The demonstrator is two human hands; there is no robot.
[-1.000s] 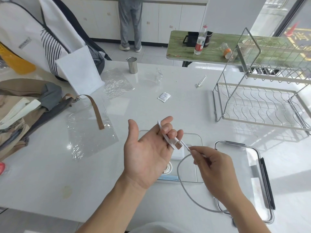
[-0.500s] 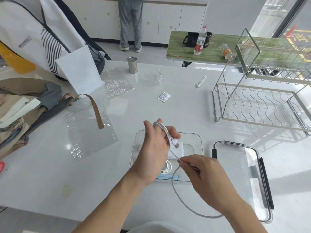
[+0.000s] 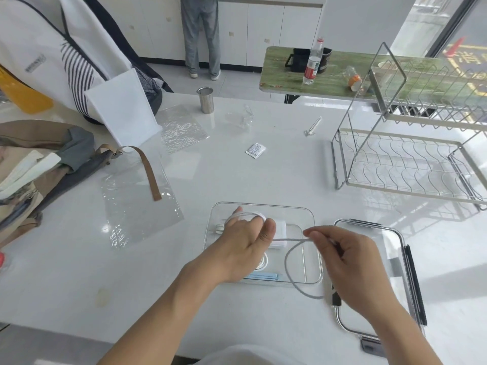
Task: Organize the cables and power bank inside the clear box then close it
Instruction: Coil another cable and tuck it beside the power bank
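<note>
The clear box (image 3: 311,214) sits open on the white table in front of me. Inside it lie a white power bank (image 3: 280,229), a coiled white cable (image 3: 262,262) partly under my left hand, and a light blue flat item (image 3: 263,275). My left hand (image 3: 245,243) hovers over the box, palm down, with a white cable (image 3: 288,239) looped around its fingers. My right hand (image 3: 347,262) pinches the same cable to the right, and its slack hangs in a loop over the box's right side. The clear lid (image 3: 395,262) with dark latches lies to the right of the box.
A wire dish rack (image 3: 411,159) stands at the right. Clear plastic bags (image 3: 137,206) and cloth bags (image 3: 39,164) lie at the left. A metal cup (image 3: 206,100), a small white packet (image 3: 255,150) and a person's legs (image 3: 201,35) are farther back.
My left hand turned palm down and lowered over the box, and the cable now wraps around its fingers. My right hand moved right, drawing the cable taut between the hands.
</note>
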